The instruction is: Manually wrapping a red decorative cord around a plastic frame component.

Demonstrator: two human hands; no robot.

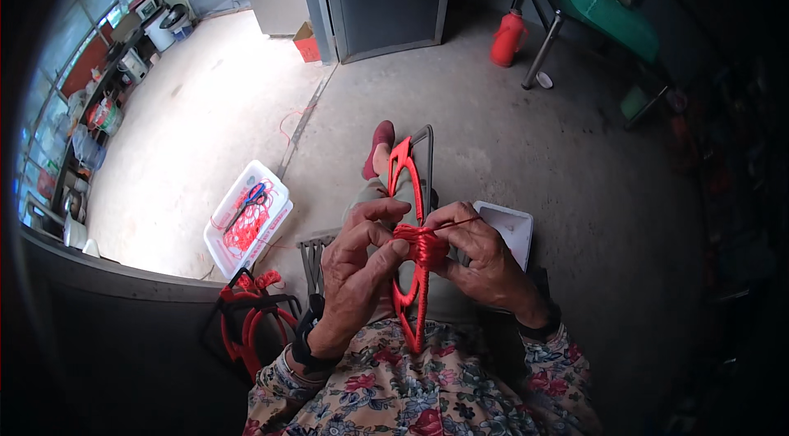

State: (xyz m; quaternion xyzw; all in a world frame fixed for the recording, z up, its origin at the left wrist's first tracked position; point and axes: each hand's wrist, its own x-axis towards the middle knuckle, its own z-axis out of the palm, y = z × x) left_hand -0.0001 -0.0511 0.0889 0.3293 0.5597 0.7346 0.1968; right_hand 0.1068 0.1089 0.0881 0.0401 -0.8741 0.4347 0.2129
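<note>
Across my lap stands a long frame (418, 181) wrapped in red cord, with a bare grey metal bar showing at its far end. Around its middle is a thick red cord knot (425, 245). My left hand (360, 259) is closed on the knot's left side, thumb pressed against it. My right hand (481, 259) is closed at the knot's right side, pinching a thin red cord (460, 222) that sticks out to the right. The fingertips behind the knot are hidden.
A white basket (215, 236) on the floor at left holds red cord and blue-handled scissors (250, 199). Nearer lies another red-corded frame (246, 325). A white tray (519, 226) is at right. Farther off are a red thermos (509, 39) and a metal-legged table (542, 50).
</note>
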